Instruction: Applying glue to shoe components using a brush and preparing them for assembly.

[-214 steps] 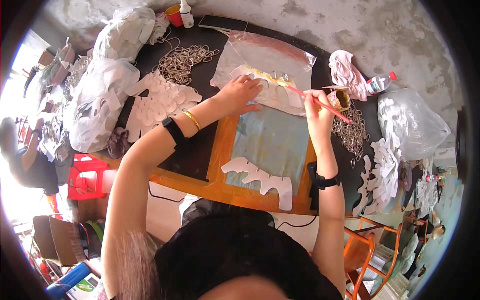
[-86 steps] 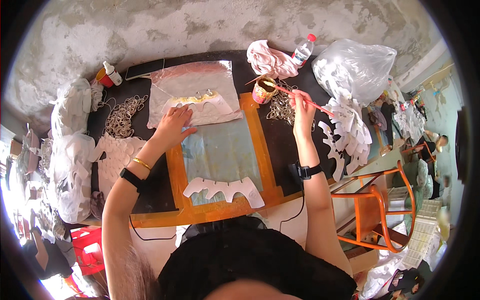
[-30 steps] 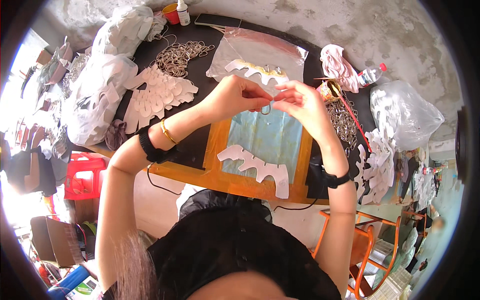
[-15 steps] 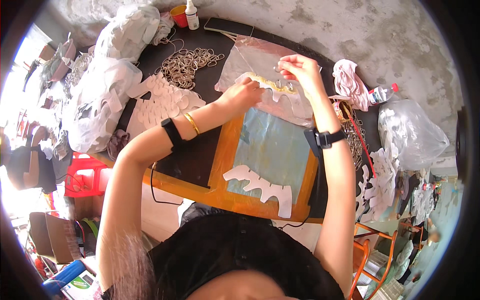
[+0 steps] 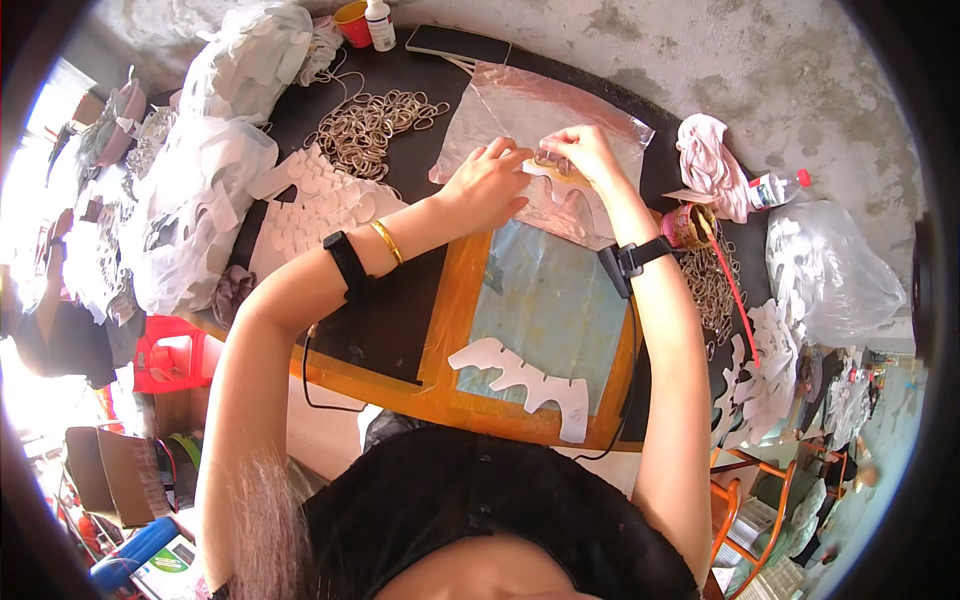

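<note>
Table: black top point(image 5: 375, 335), centre, edged with glossy orange tape point(image 5: 455, 310).
Near strip: white scalloped cut-out strip point(image 5: 537, 386), lower centre; bare, judged not started.
Worked strip: second white scalloped strip point(image 5: 566, 181), upper centre, yellow-coated along its upper edge beside silver metal rings point(image 5: 550, 158); judged part-done.
Left hand point(image 5: 487, 187): palm down, fingers bent over the worked strip's left end; grip hidden.
Right hand point(image 5: 578, 152): fingertips drawn close at rings; cannot tell if one is gripped.
Backing: silvery sheet point(image 5: 510, 108), under worked strip.
</note>
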The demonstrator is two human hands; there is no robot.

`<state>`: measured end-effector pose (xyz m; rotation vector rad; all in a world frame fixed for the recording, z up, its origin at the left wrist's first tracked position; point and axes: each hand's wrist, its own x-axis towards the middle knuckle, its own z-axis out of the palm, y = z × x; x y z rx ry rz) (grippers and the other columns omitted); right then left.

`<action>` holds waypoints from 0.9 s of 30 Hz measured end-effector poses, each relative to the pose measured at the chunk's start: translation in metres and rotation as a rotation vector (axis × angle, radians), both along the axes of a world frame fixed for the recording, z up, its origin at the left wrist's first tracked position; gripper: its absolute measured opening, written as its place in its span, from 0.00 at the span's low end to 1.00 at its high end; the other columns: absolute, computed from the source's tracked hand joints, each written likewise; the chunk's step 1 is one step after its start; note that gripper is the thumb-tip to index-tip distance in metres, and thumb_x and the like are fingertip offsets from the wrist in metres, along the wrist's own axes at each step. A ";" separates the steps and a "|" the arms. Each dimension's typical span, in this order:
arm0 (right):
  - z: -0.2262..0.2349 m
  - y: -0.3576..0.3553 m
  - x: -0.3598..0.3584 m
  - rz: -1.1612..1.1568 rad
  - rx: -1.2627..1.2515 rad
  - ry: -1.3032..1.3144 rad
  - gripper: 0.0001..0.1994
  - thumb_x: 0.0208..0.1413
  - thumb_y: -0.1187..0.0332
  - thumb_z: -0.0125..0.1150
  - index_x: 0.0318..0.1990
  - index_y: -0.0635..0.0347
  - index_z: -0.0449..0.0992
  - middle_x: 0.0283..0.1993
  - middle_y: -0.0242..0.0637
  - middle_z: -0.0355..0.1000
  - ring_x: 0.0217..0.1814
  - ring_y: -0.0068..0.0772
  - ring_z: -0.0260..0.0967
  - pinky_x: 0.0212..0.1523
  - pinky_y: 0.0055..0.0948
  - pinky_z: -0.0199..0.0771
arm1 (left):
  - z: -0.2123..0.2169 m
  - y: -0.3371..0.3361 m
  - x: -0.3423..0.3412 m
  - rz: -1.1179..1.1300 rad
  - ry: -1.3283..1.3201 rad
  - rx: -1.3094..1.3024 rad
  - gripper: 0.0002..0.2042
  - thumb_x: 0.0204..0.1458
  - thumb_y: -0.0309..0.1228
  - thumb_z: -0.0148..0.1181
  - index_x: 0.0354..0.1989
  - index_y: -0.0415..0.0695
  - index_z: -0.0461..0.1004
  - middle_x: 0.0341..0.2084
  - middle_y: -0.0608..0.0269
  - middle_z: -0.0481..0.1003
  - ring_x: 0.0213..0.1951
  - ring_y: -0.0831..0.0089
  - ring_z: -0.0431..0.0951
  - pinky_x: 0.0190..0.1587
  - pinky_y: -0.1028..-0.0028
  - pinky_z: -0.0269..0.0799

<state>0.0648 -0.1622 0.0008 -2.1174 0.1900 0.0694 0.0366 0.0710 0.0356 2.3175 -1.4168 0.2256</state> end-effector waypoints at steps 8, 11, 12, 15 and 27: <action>0.004 0.005 -0.006 -0.003 0.042 0.006 0.10 0.45 0.59 0.71 0.32 0.52 0.84 0.27 0.27 0.79 0.29 0.16 0.74 0.38 0.20 0.69 | 0.003 -0.004 0.005 -0.040 0.033 0.043 0.11 0.43 0.32 0.62 0.35 0.42 0.78 0.54 0.60 0.69 0.58 0.60 0.62 0.56 0.57 0.63; 0.013 0.014 -0.012 -0.025 -0.024 -0.034 0.09 0.44 0.60 0.71 0.31 0.53 0.84 0.26 0.28 0.79 0.28 0.16 0.74 0.36 0.21 0.68 | 0.001 -0.003 0.007 -0.039 0.015 0.039 0.09 0.43 0.32 0.62 0.32 0.41 0.78 0.53 0.62 0.70 0.58 0.60 0.62 0.56 0.58 0.62; 0.014 0.015 -0.014 -0.046 -0.080 -0.057 0.09 0.44 0.61 0.71 0.30 0.53 0.84 0.25 0.28 0.78 0.28 0.17 0.73 0.34 0.21 0.67 | 0.002 -0.004 0.007 -0.051 0.005 0.035 0.09 0.43 0.32 0.62 0.32 0.41 0.78 0.53 0.63 0.71 0.58 0.61 0.62 0.56 0.58 0.62; 0.012 0.015 -0.014 -0.050 -0.094 -0.085 0.08 0.44 0.61 0.71 0.29 0.53 0.84 0.24 0.28 0.78 0.27 0.18 0.73 0.33 0.21 0.66 | 0.002 -0.005 0.006 -0.063 -0.021 0.040 0.09 0.43 0.32 0.61 0.31 0.41 0.77 0.53 0.64 0.71 0.58 0.61 0.62 0.55 0.58 0.62; 0.013 0.015 -0.012 -0.066 -0.114 -0.076 0.08 0.44 0.61 0.71 0.29 0.54 0.84 0.23 0.28 0.78 0.25 0.18 0.73 0.32 0.22 0.66 | 0.006 -0.007 0.014 -0.089 0.044 0.058 0.07 0.42 0.32 0.61 0.28 0.43 0.76 0.53 0.63 0.70 0.56 0.63 0.64 0.53 0.59 0.62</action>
